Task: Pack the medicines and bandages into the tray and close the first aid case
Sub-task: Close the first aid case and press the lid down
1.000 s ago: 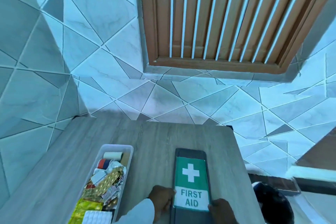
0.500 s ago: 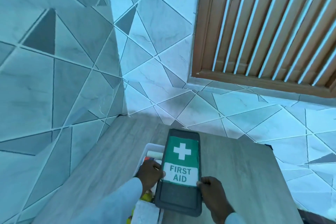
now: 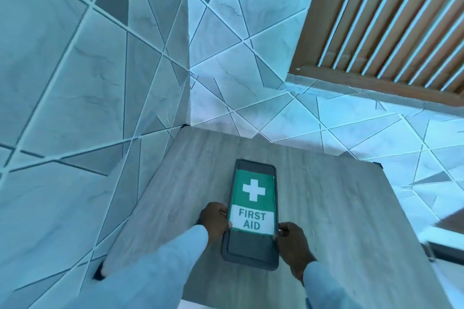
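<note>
I have one lid (image 3: 251, 211) between my hands, dark grey with a green "FIRST AID" label, lying flat on the table (image 3: 339, 208). My left hand (image 3: 214, 218) curls around its left edge and my right hand (image 3: 292, 241) pinches its right edge, fingers closed on the rim, just nearer me than the label's lower corners.

I cannot see the tray or any medicines or bandages now; the lid covers everything between my hands, so I judge the tray sits under it, already packed. If so, the packing is done and only the closing is left: pressing the lid down until it seats all round. Whether it has seated yet I cannot tell.

Count: one lid, one label, two hands, one table. Nothing loose lies beside either hand.
</note>
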Demonstrator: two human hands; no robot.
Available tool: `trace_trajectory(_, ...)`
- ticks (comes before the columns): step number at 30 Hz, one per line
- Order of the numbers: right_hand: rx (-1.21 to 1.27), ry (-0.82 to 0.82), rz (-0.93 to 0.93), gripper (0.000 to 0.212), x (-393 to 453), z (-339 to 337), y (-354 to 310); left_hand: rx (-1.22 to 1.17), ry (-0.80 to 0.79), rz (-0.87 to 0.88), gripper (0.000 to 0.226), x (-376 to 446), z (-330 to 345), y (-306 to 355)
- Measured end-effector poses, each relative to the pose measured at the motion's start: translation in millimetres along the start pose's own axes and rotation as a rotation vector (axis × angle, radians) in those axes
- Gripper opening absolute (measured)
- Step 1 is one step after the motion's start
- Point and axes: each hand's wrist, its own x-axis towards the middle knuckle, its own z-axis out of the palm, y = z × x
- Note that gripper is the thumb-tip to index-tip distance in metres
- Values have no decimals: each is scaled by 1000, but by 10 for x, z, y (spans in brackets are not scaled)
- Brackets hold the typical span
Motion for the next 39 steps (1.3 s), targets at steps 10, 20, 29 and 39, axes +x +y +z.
trace_trajectory(10,-65,-48,56,31,163,65,-9,101,35,10,20,129,126,-31)
trace_trajectory(20,-66,-94,93,34,324,22,-11,79,-7,-54,38,271,92,-24)
trace_trajectory(29,-81,-202,115,41,341,-111,-28,-36,-38,-72,59,210,65,-37)
trace_trajectory(39,-715,-196,-231,84,179,-205,-111,797,-334,246,117,40,-179,80)
